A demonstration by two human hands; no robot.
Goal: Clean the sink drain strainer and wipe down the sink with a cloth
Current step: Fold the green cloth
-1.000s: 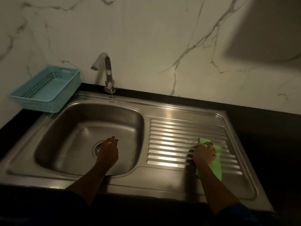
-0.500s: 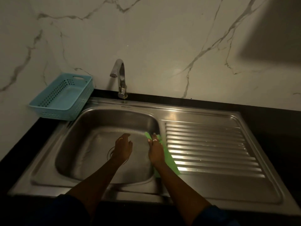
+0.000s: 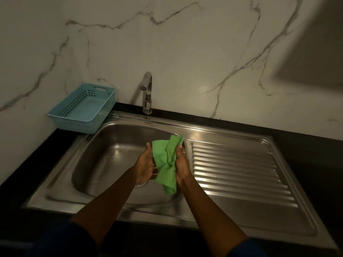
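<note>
Over the steel sink basin (image 3: 111,160) both hands hold a crumpled green cloth (image 3: 165,160) between them. My right hand (image 3: 182,164) grips its right side, and a corner hangs down below the wrist. My left hand (image 3: 143,165) is at the cloth's left side with its fingers curled under the fabric. The drain strainer (image 3: 141,184) sits in the basin floor. Only a thin arc of its rim shows beneath my left wrist.
A ribbed drainboard (image 3: 237,167) lies to the right of the basin. A chrome faucet (image 3: 147,89) stands at the back rim. A light blue perforated basket (image 3: 83,108) sits on the black counter at the back left. Marble wall behind.
My right hand has carried the cloth from the drainboard leftwards over the basin and lifted it. My left hand has risen from the basin floor to meet the cloth.
</note>
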